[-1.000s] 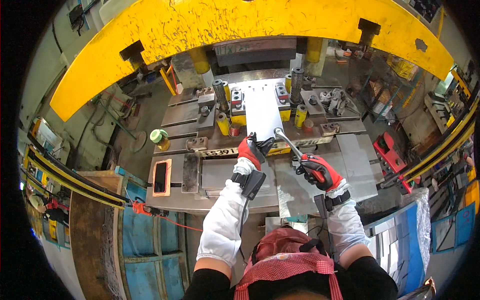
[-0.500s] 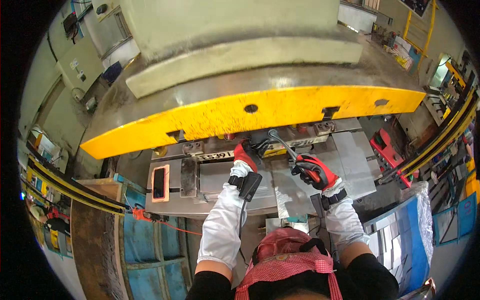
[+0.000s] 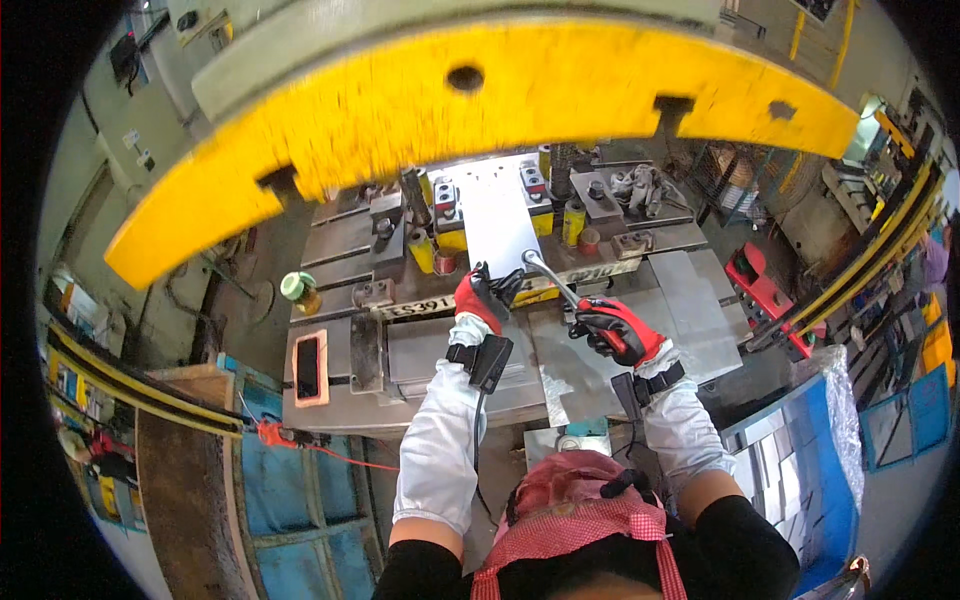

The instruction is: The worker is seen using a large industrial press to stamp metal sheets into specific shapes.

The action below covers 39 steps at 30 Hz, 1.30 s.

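A bright, flat metal sheet (image 3: 497, 215) lies in the die of a press, its near end sticking out toward me. My left hand (image 3: 487, 297), in a red and black glove, is at that near end with thumb and fingers apart; whether it touches the sheet I cannot tell. My right hand (image 3: 618, 332), gloved alike, is closed round the red handle of a metal rod tool (image 3: 556, 280) with a round end. That round end is at the sheet's near right corner. Below my left hand, a stack of grey metal sheets (image 3: 445, 352) lies on the press table.
The yellow press ram (image 3: 560, 85) hangs above the die. Yellow cylinders (image 3: 573, 222) stand beside the sheet. A phone (image 3: 309, 368) and a lidded jar (image 3: 300, 291) are at left. A red pedal-like unit (image 3: 765, 295) and a blue bin (image 3: 800, 480) of metal pieces stand at right.
The yellow ram has risen, bringing the die and the bright sheet into view. Both hands have shifted slightly to the left; the right still holds the rod tool.
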Tool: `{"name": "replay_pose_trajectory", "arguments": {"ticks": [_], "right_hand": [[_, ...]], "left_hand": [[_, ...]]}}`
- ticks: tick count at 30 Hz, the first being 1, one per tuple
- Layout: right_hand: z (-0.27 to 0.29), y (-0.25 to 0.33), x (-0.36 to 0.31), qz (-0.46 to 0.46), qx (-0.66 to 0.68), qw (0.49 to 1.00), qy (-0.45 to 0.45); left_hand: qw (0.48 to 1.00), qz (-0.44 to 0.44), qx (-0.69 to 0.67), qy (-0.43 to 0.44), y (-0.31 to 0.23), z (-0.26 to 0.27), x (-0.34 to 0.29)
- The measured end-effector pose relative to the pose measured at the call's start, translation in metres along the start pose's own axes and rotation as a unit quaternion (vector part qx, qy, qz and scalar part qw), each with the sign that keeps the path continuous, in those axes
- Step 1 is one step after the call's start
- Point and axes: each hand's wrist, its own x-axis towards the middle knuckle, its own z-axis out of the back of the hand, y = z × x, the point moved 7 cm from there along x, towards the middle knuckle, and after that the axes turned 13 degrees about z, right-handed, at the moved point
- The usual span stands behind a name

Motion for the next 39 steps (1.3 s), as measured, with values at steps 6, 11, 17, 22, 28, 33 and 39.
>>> {"name": "replay_pose_trajectory", "arguments": {"ticks": [6, 11, 17, 22, 28, 33, 39], "right_hand": [[-0.01, 0.016, 0.017, -0.072, -0.011, 0.997, 0.009], [-0.019, 0.062, 0.109, 0.289, -0.153, 0.943, 0.057], [0.025, 0.013, 0.212, 0.091, -0.066, 0.993, 0.037], [0.014, 0.056, 0.119, 0.428, -0.289, 0.846, 0.134], [0.096, -0.002, -0.042, -0.054, 0.001, 0.995, -0.08], [0.127, -0.053, -0.083, -0.14, -0.025, 0.982, -0.121], [0.115, -0.066, -0.077, -0.169, 0.002, 0.971, -0.168]], "left_hand": [[0.999, 0.033, 0.007, -0.025, -0.002, 0.009, 0.002], [0.996, 0.045, 0.0, -0.075, 0.003, 0.012, 0.004], [0.998, 0.039, 0.017, -0.048, 0.009, 0.009, 0.012], [1.0, -0.003, 0.023, -0.02, 0.001, 0.02, 0.005], [0.998, 0.032, -0.052, -0.025, 0.011, 0.035, 0.014], [0.997, 0.017, -0.058, 0.058, 0.004, 0.008, 0.024], [0.996, 0.037, -0.056, -0.058, -0.014, 0.003, 0.052]]}}
